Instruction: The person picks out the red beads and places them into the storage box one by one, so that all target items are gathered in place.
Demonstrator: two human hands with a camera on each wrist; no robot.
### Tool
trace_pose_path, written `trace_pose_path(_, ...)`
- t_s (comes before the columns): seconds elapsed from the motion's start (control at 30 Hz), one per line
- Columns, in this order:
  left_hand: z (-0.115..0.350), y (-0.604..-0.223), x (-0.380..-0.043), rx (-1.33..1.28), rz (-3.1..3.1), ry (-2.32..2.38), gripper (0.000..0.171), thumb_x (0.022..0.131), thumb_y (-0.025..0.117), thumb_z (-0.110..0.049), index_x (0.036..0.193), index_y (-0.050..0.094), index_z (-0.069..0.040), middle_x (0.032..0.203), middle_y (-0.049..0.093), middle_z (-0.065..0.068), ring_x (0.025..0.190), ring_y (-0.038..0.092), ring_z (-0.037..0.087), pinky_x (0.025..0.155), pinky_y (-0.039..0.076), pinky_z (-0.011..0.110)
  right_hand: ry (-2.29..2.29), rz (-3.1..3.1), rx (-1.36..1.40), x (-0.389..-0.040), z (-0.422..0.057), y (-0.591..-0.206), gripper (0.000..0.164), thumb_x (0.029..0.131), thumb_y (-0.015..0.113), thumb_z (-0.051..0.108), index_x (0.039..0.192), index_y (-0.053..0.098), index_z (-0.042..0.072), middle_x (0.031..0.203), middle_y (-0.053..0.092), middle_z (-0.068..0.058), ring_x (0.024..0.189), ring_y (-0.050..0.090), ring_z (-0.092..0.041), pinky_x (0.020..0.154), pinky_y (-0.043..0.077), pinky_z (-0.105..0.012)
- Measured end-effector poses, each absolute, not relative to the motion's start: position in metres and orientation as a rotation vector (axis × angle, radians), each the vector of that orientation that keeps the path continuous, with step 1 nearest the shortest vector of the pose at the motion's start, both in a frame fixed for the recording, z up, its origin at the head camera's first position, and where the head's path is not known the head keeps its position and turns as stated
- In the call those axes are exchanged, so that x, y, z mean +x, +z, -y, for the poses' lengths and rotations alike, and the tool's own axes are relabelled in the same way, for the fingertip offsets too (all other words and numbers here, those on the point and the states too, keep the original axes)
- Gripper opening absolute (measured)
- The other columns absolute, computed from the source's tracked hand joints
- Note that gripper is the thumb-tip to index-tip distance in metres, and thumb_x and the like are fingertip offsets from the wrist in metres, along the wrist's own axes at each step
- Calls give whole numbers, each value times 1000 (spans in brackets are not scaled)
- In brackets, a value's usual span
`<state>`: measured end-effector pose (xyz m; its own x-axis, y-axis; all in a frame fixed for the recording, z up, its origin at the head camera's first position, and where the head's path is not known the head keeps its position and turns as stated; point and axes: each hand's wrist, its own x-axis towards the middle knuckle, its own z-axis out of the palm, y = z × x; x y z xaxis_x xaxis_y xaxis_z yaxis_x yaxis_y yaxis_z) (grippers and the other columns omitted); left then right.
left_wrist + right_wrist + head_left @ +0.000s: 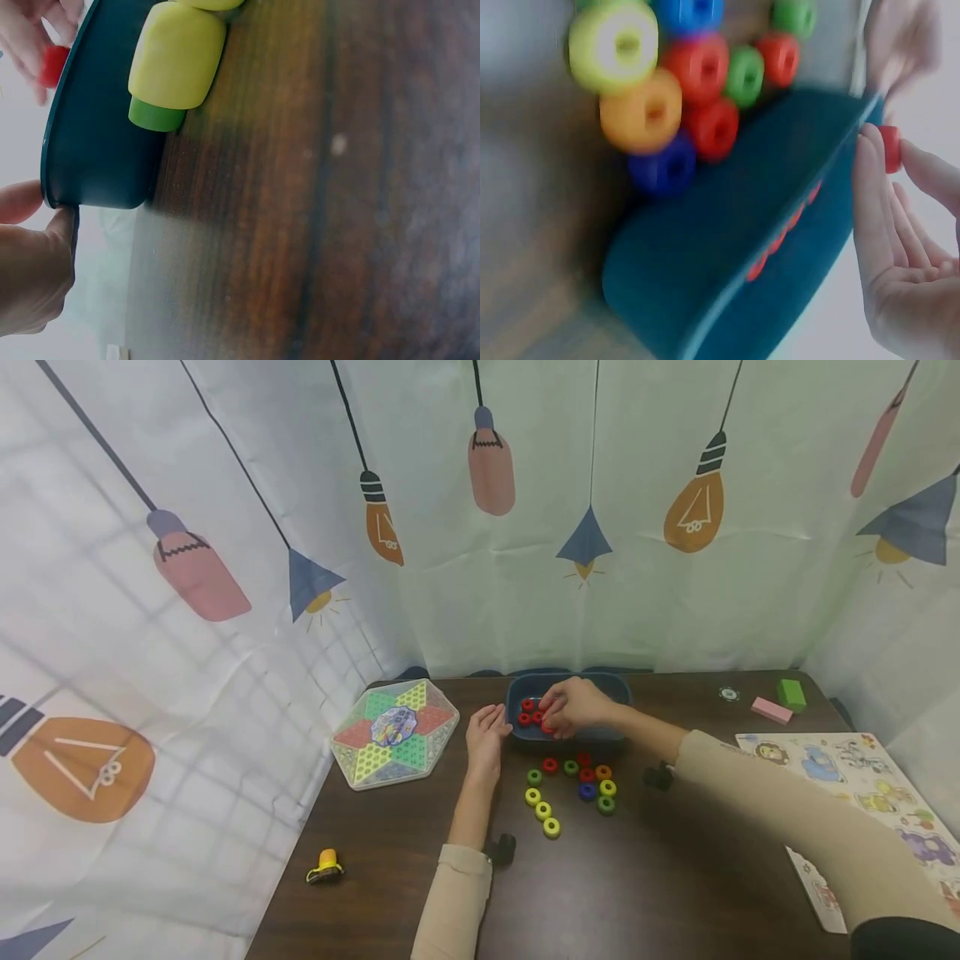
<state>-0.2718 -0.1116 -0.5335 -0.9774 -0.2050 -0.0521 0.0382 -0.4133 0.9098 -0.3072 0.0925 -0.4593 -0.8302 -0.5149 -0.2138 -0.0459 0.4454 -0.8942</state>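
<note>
One red ring (892, 150) sits at the tips of your right hand (579, 705), pinched between thumb and finger above the open top of the blue bin (697, 232). Your left hand (486, 739) is at the bin's left end, fingers loosely extended, thumb close against its edge. Several other red rings (524, 722) lie inside the bin. From the head, your fingers partly cover the held ring; the right wrist view shows it plainly, higher than the bin's rim. That same view gives you a dark blue ring (664, 166) just beside the bin's near wall, hard to make out from the head. Only the head view shows you the game board (393, 727) left of the bin.
</note>
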Motion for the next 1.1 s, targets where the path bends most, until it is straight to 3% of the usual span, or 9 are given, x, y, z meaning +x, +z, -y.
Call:
trace_pose_path(0.23, 113, -534, -271, 234, 1616, -2515, 56, 82, 53, 23, 134, 39, 8, 138, 50, 27, 132, 48, 32, 109, 40, 40, -1278, -2315, -448, -348, -95, -468, 39, 85, 71, 0, 121, 60, -7, 104, 72, -18, 83, 72, -37, 75, 59, -50)
trace_pose_path(0.53, 114, -534, -273, 230, 1616, -2539, 59, 83, 52, 22, 138, 36, 9, 142, 46, 28, 135, 44, 33, 112, 37, 42, -1218, -2326, -395, -362, -92, -493, 44, 78, 74, -5, 121, 63, -5, 104, 72, -19, 78, 73, -28, 68, 61, -42)
trace_pose_path(0.7, 112, -537, -274, 254, 1631, -2530, 59, 82, 53, 22, 137, 37, 9, 140, 49, 26, 133, 47, 31, 110, 40, 41, -1285, -2307, -376, -364, -96, -505, 47, 78, 76, -4, 123, 62, -1, 105, 73, -16, 75, 73, -27, 65, 61, -39)
trace_pose_path(0.9, 110, -536, -273, 240, 1614, -2513, 56, 81, 54, 23, 133, 41, 8, 137, 51, 27, 132, 47, 33, 110, 39, 43, -1398, -2303, -417, -360, -102, -494, 45, 81, 74, -4, 124, 61, -3, 109, 70, -20, 77, 73, -28, 66, 61, -43)
trace_pose_path(1.1, 113, -535, -273, 246, 1620, -2535, 58, 83, 53, 22, 137, 37, 9, 140, 48, 27, 134, 45, 33, 111, 38, 43, -1294, -2368, -643, -328, -99, -471, 35, 84, 74, 5, 118, 66, -1, 94, 74, -9, 78, 73, -27, 71, 60, -46)
